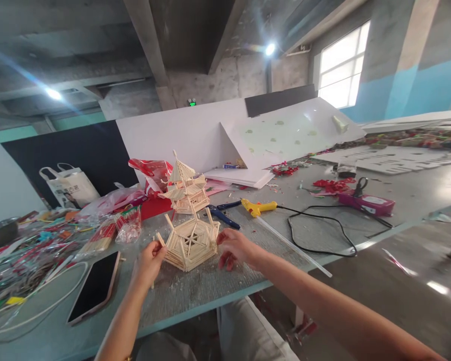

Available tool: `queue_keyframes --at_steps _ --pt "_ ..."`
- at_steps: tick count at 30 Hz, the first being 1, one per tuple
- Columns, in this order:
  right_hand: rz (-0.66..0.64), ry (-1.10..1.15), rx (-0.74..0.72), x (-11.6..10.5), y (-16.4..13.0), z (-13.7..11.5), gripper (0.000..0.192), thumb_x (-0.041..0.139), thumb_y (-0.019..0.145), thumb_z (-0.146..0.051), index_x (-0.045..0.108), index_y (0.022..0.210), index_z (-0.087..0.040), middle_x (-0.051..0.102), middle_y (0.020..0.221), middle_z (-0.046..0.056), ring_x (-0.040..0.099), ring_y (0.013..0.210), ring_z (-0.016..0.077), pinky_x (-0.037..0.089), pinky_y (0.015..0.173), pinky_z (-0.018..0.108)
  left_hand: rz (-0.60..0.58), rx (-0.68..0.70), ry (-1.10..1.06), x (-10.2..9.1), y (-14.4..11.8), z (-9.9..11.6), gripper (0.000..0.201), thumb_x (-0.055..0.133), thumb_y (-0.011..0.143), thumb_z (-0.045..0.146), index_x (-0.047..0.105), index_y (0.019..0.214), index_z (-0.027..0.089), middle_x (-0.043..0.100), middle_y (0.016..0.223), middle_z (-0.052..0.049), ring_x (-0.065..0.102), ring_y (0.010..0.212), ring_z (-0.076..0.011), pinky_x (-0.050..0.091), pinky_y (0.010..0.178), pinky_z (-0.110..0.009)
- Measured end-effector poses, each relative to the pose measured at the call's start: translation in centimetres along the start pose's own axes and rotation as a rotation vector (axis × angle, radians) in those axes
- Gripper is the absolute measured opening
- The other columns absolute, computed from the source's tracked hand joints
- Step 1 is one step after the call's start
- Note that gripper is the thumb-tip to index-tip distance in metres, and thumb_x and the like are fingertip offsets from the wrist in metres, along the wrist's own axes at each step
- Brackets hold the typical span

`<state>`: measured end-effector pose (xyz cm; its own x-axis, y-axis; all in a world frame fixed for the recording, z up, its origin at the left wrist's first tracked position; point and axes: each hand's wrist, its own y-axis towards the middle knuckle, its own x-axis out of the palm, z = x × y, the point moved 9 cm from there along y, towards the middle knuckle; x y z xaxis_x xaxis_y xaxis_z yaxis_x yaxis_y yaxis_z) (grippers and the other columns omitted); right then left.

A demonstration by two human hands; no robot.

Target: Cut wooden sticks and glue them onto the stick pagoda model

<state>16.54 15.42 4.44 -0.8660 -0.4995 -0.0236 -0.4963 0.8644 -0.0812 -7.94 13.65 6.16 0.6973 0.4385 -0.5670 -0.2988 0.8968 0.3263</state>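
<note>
A six-sided frame of thin wooden sticks (191, 243) lies on the table near its front edge, with short posts rising from its corners. At its left corner my left hand (149, 259) is closed, thumb and fingers pinching a wooden stick (161, 239). My right hand (236, 248) hovers beside the right corner with bent fingers apart and nothing visible in them; whether a fingertip touches the frame I cannot tell. Just behind stands a tiered stick pagoda (184, 185) with a pointed roof. A yellow glue gun (258, 206) lies to the right, a clear glue stick (296, 248) extending from it.
Blue-handled pliers (225, 216) lie behind my right hand. A black cable (321, 215) loops near a purple box (366, 203). At left are a phone (95, 286), bundled sticks (97, 238), a metal bowl (0, 233) and a white tote bag (69, 186). White boards (188, 133) stand behind.
</note>
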Motion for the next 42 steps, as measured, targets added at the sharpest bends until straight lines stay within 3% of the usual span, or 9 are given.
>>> queue_keyframes --at_steps 5,14,19,22,26,29,34,37,42 --pt "0.022 -0.027 0.042 -0.9 1.1 -0.4 0.026 0.040 0.058 -0.011 0.037 0.083 -0.018 0.050 0.049 -0.005 0.059 0.045 0.0156 0.043 0.038 0.022 0.012 0.002 0.081 -0.2 -0.8 0.8 0.022 0.051 0.069 0.040 0.060 0.075 0.021 0.071 0.075 -0.005 0.066 0.073 -0.0232 0.047 0.066 -0.030" --pt "0.088 -0.144 0.023 -2.3 3.2 -1.1 0.023 0.037 0.062 -0.010 0.040 0.084 -0.016 0.055 0.053 -0.001 0.062 0.051 0.0170 0.046 0.044 0.024 -0.041 0.018 0.138 0.2 -3.1 2.6 0.028 0.045 0.076 0.042 0.063 0.079 0.020 0.071 0.070 -0.004 0.066 0.071 -0.0226 0.045 0.061 -0.028" --pt "0.277 -0.312 -0.149 -4.0 0.0 -2.5 0.020 0.043 0.068 -0.015 0.044 0.087 -0.018 0.053 0.055 -0.004 0.056 0.047 0.0113 0.038 0.043 0.019 -0.041 0.047 0.135 0.1 -4.2 3.1 0.029 0.045 0.078 0.042 0.061 0.090 0.021 0.070 0.083 -0.003 0.065 0.075 -0.0188 0.045 0.067 -0.027" --pt "0.371 -0.595 -0.327 -3.7 -3.7 -4.0 0.011 0.045 0.073 -0.020 0.050 0.083 -0.019 0.053 0.055 -0.003 0.051 0.050 0.0102 0.036 0.048 0.020 0.016 0.040 0.134 -1.5 -4.9 2.5 0.036 0.044 0.078 0.046 0.057 0.100 0.020 0.068 0.094 -0.004 0.063 0.081 -0.0184 0.046 0.073 -0.029" --pt "0.417 -0.963 -0.518 -1.7 -7.1 -5.3 0.013 0.041 0.079 -0.022 0.053 0.078 -0.019 0.057 0.066 0.000 0.051 0.057 0.0116 0.037 0.054 0.022 0.114 -0.014 0.190 -4.7 -6.1 0.7 0.033 0.048 0.073 0.046 0.059 0.092 0.021 0.068 0.084 -0.003 0.063 0.076 -0.0189 0.045 0.073 -0.029" --pt "0.446 -0.994 -0.578 -1.5 -7.8 -5.1 0.015 0.041 0.080 -0.022 0.055 0.083 -0.019 0.059 0.072 0.001 0.052 0.059 0.0111 0.038 0.058 0.022 0.151 -0.072 0.233 -6.1 -7.1 -1.3 0.029 0.048 0.072 0.048 0.060 0.083 0.024 0.068 0.077 0.000 0.063 0.071 -0.0178 0.045 0.069 -0.027" --pt "0.474 -1.016 -0.506 -2.3 -6.6 -2.6 0.017 0.041 0.082 -0.025 0.058 0.085 -0.020 0.061 0.069 0.000 0.054 0.055 0.0114 0.038 0.055 0.022 0.140 -0.132 0.239 -5.6 -8.5 -4.2 0.031 0.046 0.074 0.052 0.062 0.080 0.026 0.069 0.077 0.002 0.064 0.074 -0.0182 0.044 0.068 -0.026" --pt "0.404 -1.045 -0.482 -1.8 -5.9 -1.5 0.019 0.038 0.086 -0.027 0.056 0.081 -0.020 0.060 0.067 0.000 0.054 0.057 0.0117 0.036 0.055 0.021 0.170 -0.111 0.214 -5.5 -9.2 -4.3 0.033 0.046 0.074 0.054 0.062 0.081 0.026 0.069 0.077 0.002 0.063 0.074 -0.0175 0.044 0.068 -0.025" --pt "0.513 -0.969 -0.518 -2.6 -6.4 -1.6 0.029 0.036 0.088 -0.031 0.037 0.062 -0.019 0.039 0.051 -0.005 0.037 0.046 0.0082 0.028 0.048 0.020 0.202 -0.133 0.217 -6.1 -9.3 -3.5 0.035 0.042 0.077 0.055 0.061 0.076 0.025 0.065 0.063 0.003 0.060 0.062 -0.0159 0.042 0.060 -0.023"
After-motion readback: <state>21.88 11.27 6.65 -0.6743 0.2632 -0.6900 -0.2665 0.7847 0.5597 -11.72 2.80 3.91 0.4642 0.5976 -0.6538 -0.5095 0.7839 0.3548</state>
